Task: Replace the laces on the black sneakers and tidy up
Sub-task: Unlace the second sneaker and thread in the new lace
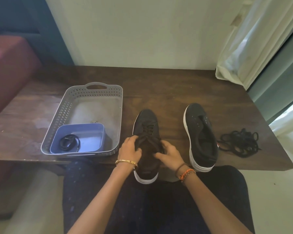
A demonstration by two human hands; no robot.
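Observation:
A black sneaker with a white sole (pixel 146 122) lies at the table's front edge, toe pointing away, with black laces threaded through its eyelets. My left hand (pixel 129 149) grips its left side at the collar, and my right hand (pixel 169 153) grips the right side. A second black sneaker (pixel 200 137) stands to the right with bare eyelets and no lace. Right of it lies a loose tangled pile of black laces (pixel 240 142). A coiled black lace (pixel 69 142) rests in a small blue box (pixel 95 137).
The blue box sits in the near corner of a grey perforated basket (pixel 74 100) on the left of the dark wooden table (pixel 176 88). A pale curtain (pixel 254 41) hangs at the back right. A maroon seat (pixel 8 68) stands at the left.

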